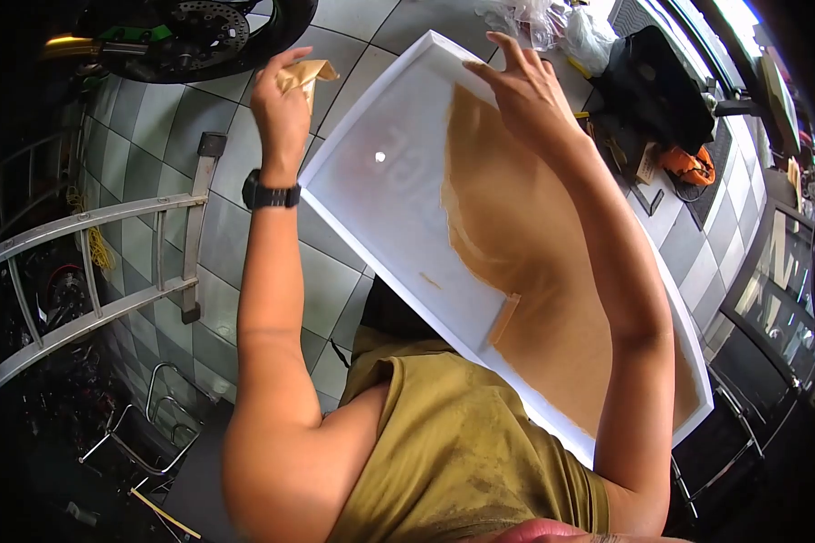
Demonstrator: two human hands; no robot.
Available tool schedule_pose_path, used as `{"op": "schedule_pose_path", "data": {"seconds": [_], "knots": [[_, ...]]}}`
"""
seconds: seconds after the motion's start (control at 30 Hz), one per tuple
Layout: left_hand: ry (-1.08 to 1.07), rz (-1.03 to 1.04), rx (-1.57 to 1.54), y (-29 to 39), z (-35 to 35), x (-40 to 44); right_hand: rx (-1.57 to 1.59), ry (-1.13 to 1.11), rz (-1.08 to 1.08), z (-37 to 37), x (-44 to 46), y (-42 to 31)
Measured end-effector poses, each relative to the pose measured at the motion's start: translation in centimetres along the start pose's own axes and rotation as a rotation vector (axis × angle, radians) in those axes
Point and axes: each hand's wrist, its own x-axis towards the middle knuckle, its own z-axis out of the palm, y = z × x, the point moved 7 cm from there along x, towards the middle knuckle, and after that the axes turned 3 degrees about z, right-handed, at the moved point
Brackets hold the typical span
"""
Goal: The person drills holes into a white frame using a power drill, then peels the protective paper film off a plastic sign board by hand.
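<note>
A large white panel (pixel 362 172) with a raised rim lies tilted in front of my body. Brown masking paper (pixel 552 271) covers much of its right part, with a ragged edge and a small folded strip. Faint letters show through the bare white part. My left hand (pixel 282 104), with a dark watch at the wrist, is beyond the panel's left edge, closed on a crumpled piece of brown paper (pixel 306 76). My right hand (pixel 523 89) is over the panel's far edge, fingers apart; I see nothing held in it.
A metal ladder (pixel 100 217) lies at the left. A motorcycle wheel (pixel 217 36) stands at the far left. Clear plastic bags (pixel 589 41), a black bag (pixel 656 86) and an orange item (pixel 688 166) lie at the right. Chairs (pixel 149 425) stand at the lower left.
</note>
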Motion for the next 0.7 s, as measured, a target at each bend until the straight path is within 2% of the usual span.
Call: {"op": "schedule_pose_path", "data": {"seconds": [0.03,0.07,0.13,0.17,0.23,0.27,0.33,0.57,0.7], "knots": [[-0.032,0.174,0.269,0.6,0.9,0.5,-0.052,-0.037,-0.042,0.6,-0.1,-0.6],[-0.031,0.171,0.268,-0.5,1.7,1.0,-0.053,-0.040,-0.045,0.8,-0.2,-1.1],[-0.255,0.244,0.385,-1.8,4.9,1.3,-0.040,-0.062,-0.054,1.2,-0.3,-2.4],[-0.252,0.241,0.384,-1.8,5.5,0.9,-0.047,-0.043,-0.049,1.2,-0.3,-2.7],[-0.406,0.014,0.171,-1.6,7.8,-0.3,-0.040,-0.055,-0.058,1.2,-0.3,-2.9],[-0.407,0.012,0.169,-1.1,8.0,-0.5,-0.030,-0.065,-0.065,1.3,-0.4,-3.1],[-0.579,-0.117,0.194,-1.3,9.0,-1.5,-0.032,-0.079,-0.069,1.0,-0.5,-3.3],[-0.575,0.125,0.371,-2.0,8.9,-1.8,0.038,-0.061,-0.099,0.3,-1.0,-4.1],[-0.600,0.064,0.410,-1.8,7.8,-2.9,0.112,-0.030,-0.154,0.6,-1.6,-4.5]]}}
